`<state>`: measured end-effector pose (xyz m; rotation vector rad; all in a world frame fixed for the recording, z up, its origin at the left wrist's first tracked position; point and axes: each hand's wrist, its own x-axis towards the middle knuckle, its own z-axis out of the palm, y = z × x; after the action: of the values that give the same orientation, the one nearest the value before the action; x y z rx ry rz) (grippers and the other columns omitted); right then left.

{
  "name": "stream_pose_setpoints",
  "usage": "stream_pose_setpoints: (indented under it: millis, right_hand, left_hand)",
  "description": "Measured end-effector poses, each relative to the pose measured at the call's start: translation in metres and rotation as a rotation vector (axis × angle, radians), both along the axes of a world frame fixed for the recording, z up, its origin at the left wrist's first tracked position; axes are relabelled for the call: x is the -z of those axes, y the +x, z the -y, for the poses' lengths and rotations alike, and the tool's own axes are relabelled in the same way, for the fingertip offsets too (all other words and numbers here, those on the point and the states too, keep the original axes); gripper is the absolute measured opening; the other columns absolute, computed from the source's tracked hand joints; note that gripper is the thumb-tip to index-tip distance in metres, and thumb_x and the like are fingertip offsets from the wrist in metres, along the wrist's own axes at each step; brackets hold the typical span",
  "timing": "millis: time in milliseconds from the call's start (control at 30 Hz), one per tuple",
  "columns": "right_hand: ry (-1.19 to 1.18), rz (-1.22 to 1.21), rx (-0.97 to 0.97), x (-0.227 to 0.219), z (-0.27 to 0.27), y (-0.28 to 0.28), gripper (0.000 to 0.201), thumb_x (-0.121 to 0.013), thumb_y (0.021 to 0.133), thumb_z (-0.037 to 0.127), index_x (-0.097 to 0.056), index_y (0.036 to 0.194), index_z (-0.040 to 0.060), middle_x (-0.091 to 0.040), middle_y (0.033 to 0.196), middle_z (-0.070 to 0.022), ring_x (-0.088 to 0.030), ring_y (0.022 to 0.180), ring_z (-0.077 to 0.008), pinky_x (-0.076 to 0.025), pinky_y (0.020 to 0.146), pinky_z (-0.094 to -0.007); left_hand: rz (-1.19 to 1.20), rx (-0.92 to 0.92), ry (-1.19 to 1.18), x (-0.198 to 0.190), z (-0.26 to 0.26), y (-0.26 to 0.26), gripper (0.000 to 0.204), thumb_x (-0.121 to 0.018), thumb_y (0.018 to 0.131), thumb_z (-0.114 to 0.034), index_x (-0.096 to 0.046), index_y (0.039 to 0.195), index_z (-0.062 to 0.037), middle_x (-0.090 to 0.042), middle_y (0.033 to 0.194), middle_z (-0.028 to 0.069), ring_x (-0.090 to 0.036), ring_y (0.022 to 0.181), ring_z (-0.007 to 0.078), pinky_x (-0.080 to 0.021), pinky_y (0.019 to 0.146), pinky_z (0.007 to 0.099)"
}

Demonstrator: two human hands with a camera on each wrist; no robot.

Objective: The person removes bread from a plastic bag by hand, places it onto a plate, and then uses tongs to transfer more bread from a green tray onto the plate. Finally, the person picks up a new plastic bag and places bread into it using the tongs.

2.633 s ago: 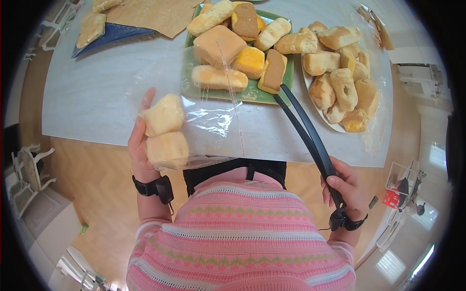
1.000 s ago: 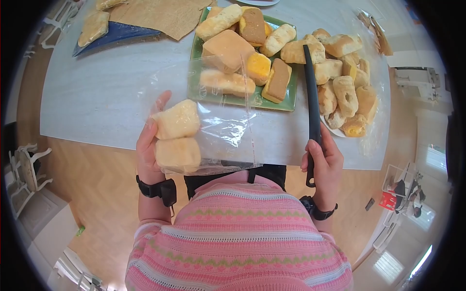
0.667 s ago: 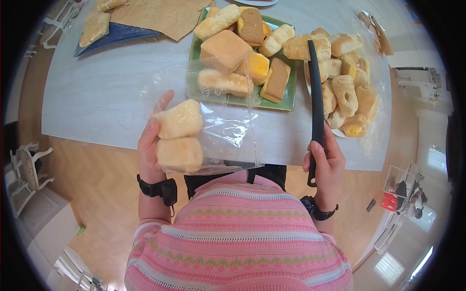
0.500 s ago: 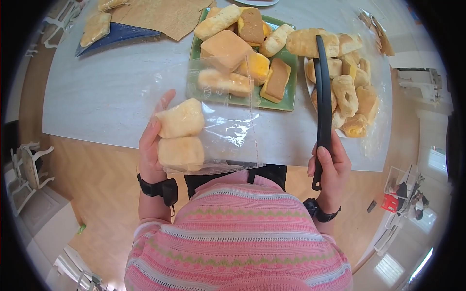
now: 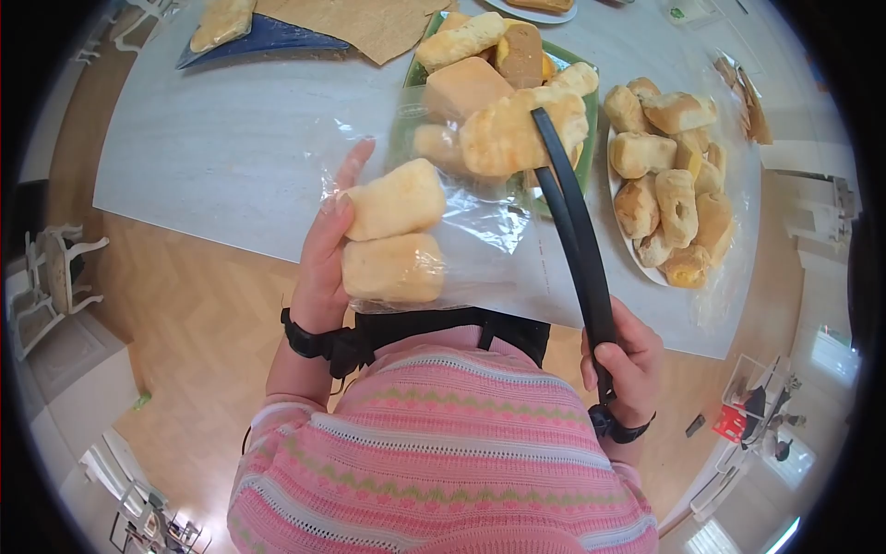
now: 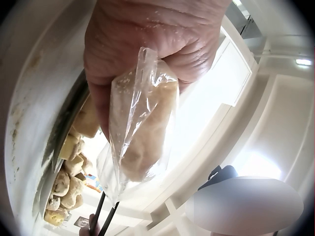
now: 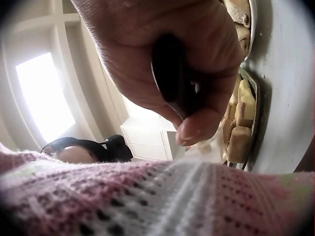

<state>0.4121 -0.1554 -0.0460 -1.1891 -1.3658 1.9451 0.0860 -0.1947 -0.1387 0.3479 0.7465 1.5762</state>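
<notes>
My left hand (image 5: 325,245) holds a clear plastic bag (image 5: 503,231) from its left end, thumb and fingers on either side. Inside the bag lie two pale bread rolls (image 5: 397,198), one behind the other; the left wrist view shows the bag (image 6: 133,132) hanging from the hand. My right hand (image 5: 632,360) grips black tongs (image 5: 583,258) by the handle end. Between the tong tips is a long bread roll (image 5: 503,138), raised over the green tray and close to the bag's right side. The right wrist view shows fingers curled round the tongs' handle (image 7: 170,69).
The green tray (image 5: 402,143) bears several breads, some yellow and brown-topped. To its right a white oval plate (image 5: 637,257) is heaped with bread rolls. A blue plate (image 5: 277,42) and brown paper (image 5: 369,23) lie at the back left, another plate (image 5: 535,14) behind the tray.
The tongs took a bread roll from the heap on the white plate, lifted it and carried it left over the green tray. The left hand with the bag has shifted a little right.
</notes>
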Motion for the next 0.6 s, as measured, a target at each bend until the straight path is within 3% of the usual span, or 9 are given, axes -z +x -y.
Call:
stream_pose_setpoints:
  millis: [100, 167, 233, 300, 333, 400, 600]
  right_hand:
    - [-0.030, -0.005, -0.041, -0.002, -0.004, -0.014, 0.052, -0.057, 0.089, 0.003, -0.043, 0.138, -0.0088, -0.059, 0.082, -0.0076, -0.056, 0.055, -0.0092, -0.043, 0.050, -0.0200]
    - [-0.001, 0.043, -0.083, 0.000, -0.006, -0.022, 0.057, -0.063, 0.088, 0.012, -0.043, 0.137, -0.0080, -0.058, 0.079, -0.0103, -0.055, 0.050, -0.0112, -0.042, 0.045, -0.0211]
    - [-0.025, 0.021, -0.086, -0.002, -0.008, -0.026, 0.054, -0.060, 0.089, 0.007, -0.043, 0.137, -0.0087, -0.058, 0.079, -0.0081, -0.055, 0.053, -0.0100, -0.042, 0.048, -0.0208]
    - [-0.049, 0.000, -0.086, -0.005, -0.009, -0.029, 0.051, -0.057, 0.089, 0.001, -0.043, 0.138, -0.0093, -0.058, 0.079, -0.0059, -0.056, 0.055, -0.0088, -0.042, 0.050, -0.0206]
    - [-0.070, -0.016, -0.057, -0.007, -0.009, -0.030, 0.051, -0.057, 0.090, 0.001, -0.043, 0.137, -0.0094, -0.058, 0.078, -0.0056, -0.056, 0.055, -0.0087, -0.042, 0.050, -0.0207]
    - [-0.091, -0.030, -0.028, -0.008, -0.010, -0.030, 0.050, -0.057, 0.090, 0.001, -0.043, 0.137, -0.0095, -0.058, 0.078, -0.0053, -0.056, 0.056, -0.0086, -0.042, 0.050, -0.0208]
    - [-0.004, 0.071, -0.156, -0.006, -0.014, -0.029, 0.049, -0.060, 0.091, 0.003, -0.046, 0.136, -0.0075, -0.058, 0.078, -0.0036, -0.056, 0.055, -0.0078, -0.043, 0.051, -0.0215]
  left_hand:
    - [0.008, 0.033, 0.018, -0.006, -0.004, 0.011, 0.078, -0.055, 0.092, -0.038, -0.014, 0.153, -0.0113, -0.048, 0.137, 0.0189, -0.056, 0.118, 0.0366, -0.048, 0.098, 0.0472]
    - [0.042, 0.029, 0.034, -0.007, -0.009, 0.021, 0.079, -0.057, 0.091, -0.036, -0.015, 0.152, -0.0100, -0.048, 0.136, 0.0191, -0.056, 0.118, 0.0361, -0.048, 0.099, 0.0480]
    - [0.076, 0.024, 0.050, -0.005, -0.010, 0.021, 0.079, -0.059, 0.089, -0.034, -0.017, 0.152, -0.0088, -0.049, 0.135, 0.0193, -0.055, 0.118, 0.0356, -0.047, 0.100, 0.0488]
    - [0.269, 0.154, 0.170, 0.004, -0.010, 0.014, 0.073, -0.063, 0.091, -0.017, -0.021, 0.150, -0.0065, -0.045, 0.141, 0.0182, -0.051, 0.126, 0.0349, -0.046, 0.103, 0.0459]
    - [0.269, 0.151, 0.170, 0.008, -0.007, 0.012, 0.073, -0.063, 0.091, -0.017, -0.021, 0.150, -0.0065, -0.045, 0.141, 0.0182, -0.051, 0.126, 0.0349, -0.046, 0.103, 0.0459]
    - [0.033, 0.155, -0.010, 0.015, -0.003, 0.010, 0.072, -0.057, 0.090, -0.031, -0.025, 0.148, -0.0038, -0.050, 0.132, 0.0191, -0.057, 0.117, 0.0342, -0.048, 0.099, 0.0485]
    - [0.143, 0.149, -0.048, -0.006, -0.010, 0.018, 0.065, -0.054, 0.092, -0.029, -0.027, 0.146, -0.0027, -0.050, 0.133, 0.0196, -0.057, 0.117, 0.0370, -0.051, 0.095, 0.0454]
